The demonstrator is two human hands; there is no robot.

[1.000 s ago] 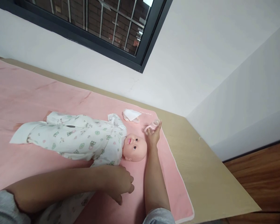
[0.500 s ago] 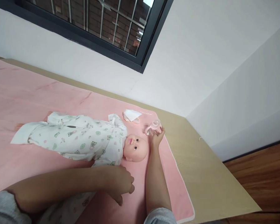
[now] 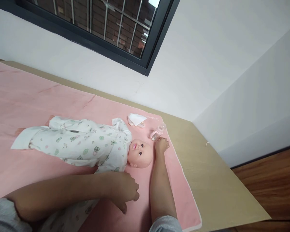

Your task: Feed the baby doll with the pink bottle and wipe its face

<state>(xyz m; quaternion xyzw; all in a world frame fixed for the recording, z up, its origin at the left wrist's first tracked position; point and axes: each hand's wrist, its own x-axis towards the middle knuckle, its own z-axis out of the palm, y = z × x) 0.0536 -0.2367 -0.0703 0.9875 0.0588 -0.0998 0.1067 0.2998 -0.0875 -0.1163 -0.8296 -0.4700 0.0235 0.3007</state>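
Observation:
A baby doll (image 3: 141, 156) lies on its back on a pink mat (image 3: 19, 93), dressed in a white printed outfit (image 3: 82, 138). Just beyond its head, a clear baby bottle with a pink collar and handle (image 3: 159, 130) lies tilted on the mat. My right hand (image 3: 161, 145) is beside the bottle's near end, fingers loosely bent and seemingly not gripping it. My left hand (image 3: 125, 190) hovers over the mat near the doll's shoulder, with nothing in it and its fingers slightly apart. Under my left forearm, white printed cloth (image 3: 72, 212) is partly hidden.
A small white packet (image 3: 137, 120) sits on the mat behind the doll's shoulder. The mat covers part of a pale wooden board (image 3: 195, 154), which ends at the right. A white wall (image 3: 178, 80) with a dark-framed window (image 3: 145, 64) stands behind.
My right hand has let go of the baby bottle and drawn back slightly toward me. The bottle stays in about the same place. My left hand and the doll have not moved.

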